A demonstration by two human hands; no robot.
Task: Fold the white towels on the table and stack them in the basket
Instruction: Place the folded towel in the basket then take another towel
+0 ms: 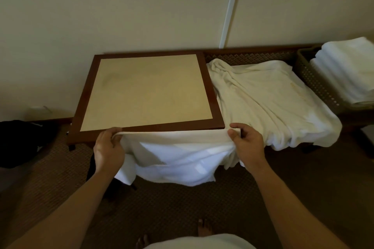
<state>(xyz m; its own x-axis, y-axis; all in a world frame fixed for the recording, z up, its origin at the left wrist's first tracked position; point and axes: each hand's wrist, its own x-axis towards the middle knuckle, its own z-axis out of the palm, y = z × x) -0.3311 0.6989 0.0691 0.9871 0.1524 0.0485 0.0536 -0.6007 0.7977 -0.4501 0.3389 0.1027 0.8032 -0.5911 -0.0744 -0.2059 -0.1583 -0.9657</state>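
Note:
A white towel [174, 159] hangs in front of the table's near edge, its top hem stretched between my hands. My left hand [108, 147] pinches the hem's left end and my right hand [245, 142] pinches the right end. The square table [147, 89] has a tan top and a dark brown frame, with nothing lying on it. To its right a pile of unfolded white towels [271, 103] lies on a low woven bench. At the far right, a brown woven basket [315, 80] holds several folded white towels [344, 70].
A cream wall with a white pipe [230, 9] runs behind the table. A dark bag [22, 141] lies on the patterned carpet at the left. My bare feet [204, 228] stand on the carpet below the towel.

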